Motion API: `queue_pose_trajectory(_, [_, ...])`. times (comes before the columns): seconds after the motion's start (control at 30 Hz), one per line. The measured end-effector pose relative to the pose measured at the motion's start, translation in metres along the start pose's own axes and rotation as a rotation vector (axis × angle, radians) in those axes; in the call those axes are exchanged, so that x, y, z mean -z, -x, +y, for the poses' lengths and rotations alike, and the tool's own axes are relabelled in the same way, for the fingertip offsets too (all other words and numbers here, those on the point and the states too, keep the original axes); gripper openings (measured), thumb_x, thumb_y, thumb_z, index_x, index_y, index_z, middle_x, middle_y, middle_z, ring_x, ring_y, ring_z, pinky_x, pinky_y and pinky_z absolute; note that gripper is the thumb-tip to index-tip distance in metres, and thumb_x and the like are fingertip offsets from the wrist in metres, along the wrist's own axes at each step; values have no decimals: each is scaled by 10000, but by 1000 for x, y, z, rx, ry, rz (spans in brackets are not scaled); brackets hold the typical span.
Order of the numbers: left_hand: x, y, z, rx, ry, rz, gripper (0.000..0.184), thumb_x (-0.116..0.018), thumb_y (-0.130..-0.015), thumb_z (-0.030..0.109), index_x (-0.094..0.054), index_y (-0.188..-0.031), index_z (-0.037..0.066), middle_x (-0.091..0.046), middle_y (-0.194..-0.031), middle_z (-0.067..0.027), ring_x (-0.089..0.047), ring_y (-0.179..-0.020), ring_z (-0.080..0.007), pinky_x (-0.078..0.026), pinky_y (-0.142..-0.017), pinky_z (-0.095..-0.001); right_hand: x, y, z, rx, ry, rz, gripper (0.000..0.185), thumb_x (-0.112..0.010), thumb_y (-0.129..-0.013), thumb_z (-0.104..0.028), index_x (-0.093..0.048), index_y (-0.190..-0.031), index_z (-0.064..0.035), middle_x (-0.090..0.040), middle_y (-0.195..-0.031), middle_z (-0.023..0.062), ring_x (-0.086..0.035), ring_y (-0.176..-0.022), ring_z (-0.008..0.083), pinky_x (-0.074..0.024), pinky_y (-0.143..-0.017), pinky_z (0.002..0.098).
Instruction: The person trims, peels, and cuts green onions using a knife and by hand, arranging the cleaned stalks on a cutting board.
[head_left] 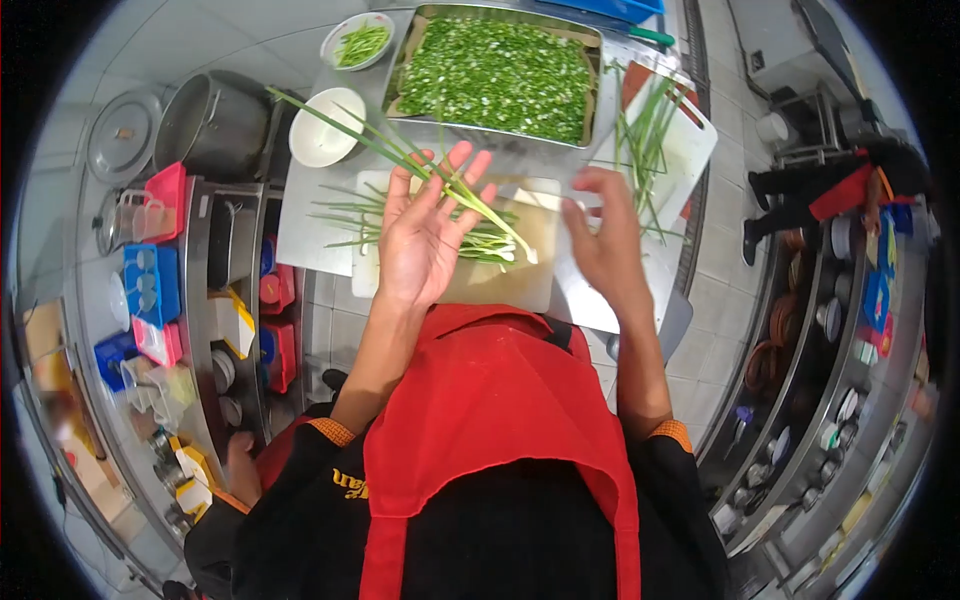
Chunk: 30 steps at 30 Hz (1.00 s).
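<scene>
A few long spring onions (490, 208) lie across the fingers of my left hand (418, 245), which is turned palm up over the cutting board. Their white root ends point towards my right, and the green tops stretch to the upper left. My right hand (608, 245) is raised just beyond the root ends, thumb and forefinger apart, with nothing visible in it. Beneath my left hand, more spring onions (490, 246) rest on the pale cutting board (525, 288).
A large metal tray (490, 128) holds chopped greens at the back. Left of it stand a white bowl (322, 150) and a bowl of cut greens (335, 52). More spring onions (645, 135) lie on a white board (695, 150) at right. Other people are nearby on both sides.
</scene>
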<state>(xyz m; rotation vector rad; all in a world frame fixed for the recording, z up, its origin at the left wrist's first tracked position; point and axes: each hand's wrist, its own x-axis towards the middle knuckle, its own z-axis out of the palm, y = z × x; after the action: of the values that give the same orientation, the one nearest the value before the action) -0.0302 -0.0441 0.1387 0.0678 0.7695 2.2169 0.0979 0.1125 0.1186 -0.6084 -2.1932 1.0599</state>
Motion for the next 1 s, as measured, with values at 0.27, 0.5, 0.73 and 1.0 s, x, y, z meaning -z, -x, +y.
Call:
queue_pose_trajectory(0.27, [-11, -3, -7, -18, -37, -53, 311, -442, -978, 46, -367, -1279, 71, -402, -1384, -262, -386, -1324, -374, -378, -1091, -470, -24, 5, -51, -164, -356, -174, 179, -624, -902, -137, -622, -997, 14, -627, -828, 77, -583, -676, 127, -483, -576, 278])
queue_pose_trajectory(0.5, [-11, -2, -9, -29, -181, 23, 388, -463, -983, 104, -329, -1338, 21, -402, -1380, -254, -417, -1304, -350, -389, -1086, -441, -24, -3, -46, -680, -859, 24, 207, -613, -931, -182, -632, -990, 16, -601, -782, 20, -545, -630, 61, -414, -520, 181])
queue_pose_trajectory(0.73, [9, -19, 2, -81, -280, 137, 362, -465, -995, 169, -401, -1305, -7, -504, -1278, -223, -521, -1203, -344, -458, -1017, -418, -28, 1, -13, -593, -638, -28, 230, -625, -923, -185, -649, -996, 32, -611, -763, 15, -537, -656, 45, -426, -556, 195])
queue_pose_trajectory(1.0, [49, -40, 21, -117, -500, 231, 377, -460, -1000, 170, -406, -1326, -12, -519, -1274, -186, -562, -1162, -324, -497, -961, -382, -20, 5, 18, -601, -610, -326, 235, -674, -862, -149, -701, -1001, 39, -670, -826, 45, -559, -736, 70, -460, -658, 225])
